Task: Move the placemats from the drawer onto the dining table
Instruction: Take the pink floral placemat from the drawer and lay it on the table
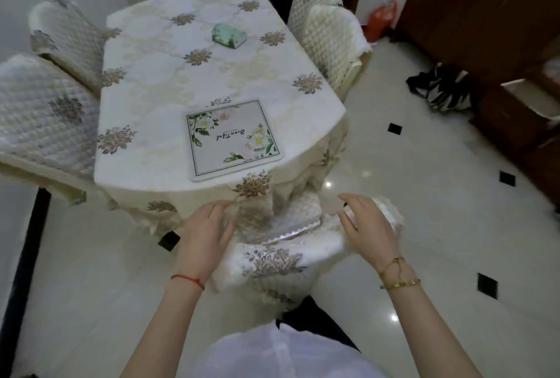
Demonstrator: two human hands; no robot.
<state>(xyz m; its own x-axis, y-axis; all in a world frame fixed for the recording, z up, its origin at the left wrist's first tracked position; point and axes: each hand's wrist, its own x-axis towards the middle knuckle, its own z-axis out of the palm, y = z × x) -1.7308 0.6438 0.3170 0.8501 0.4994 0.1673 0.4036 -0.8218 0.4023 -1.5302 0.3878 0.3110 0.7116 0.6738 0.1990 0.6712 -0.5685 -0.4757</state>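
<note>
One floral placemat (pixel 235 139) with script lettering lies flat near the front edge of the dining table (pixel 169 80), which wears a cream flowered cloth. My left hand (pixel 206 233) hovers below the table's front edge with relaxed fingers, holding nothing. My right hand (pixel 368 227) is also empty, fingers loosely spread above the back of the covered chair (pixel 291 256) in front of me. No drawer is in view.
A green tissue pack (pixel 229 34) sits at the table's far side. Quilted chairs stand at the left (pixel 45 116) and right (pixel 330 35). A black-and-white bag (pixel 442 89) and dark wooden furniture (pixel 497 44) are at the right, on a glossy tiled floor.
</note>
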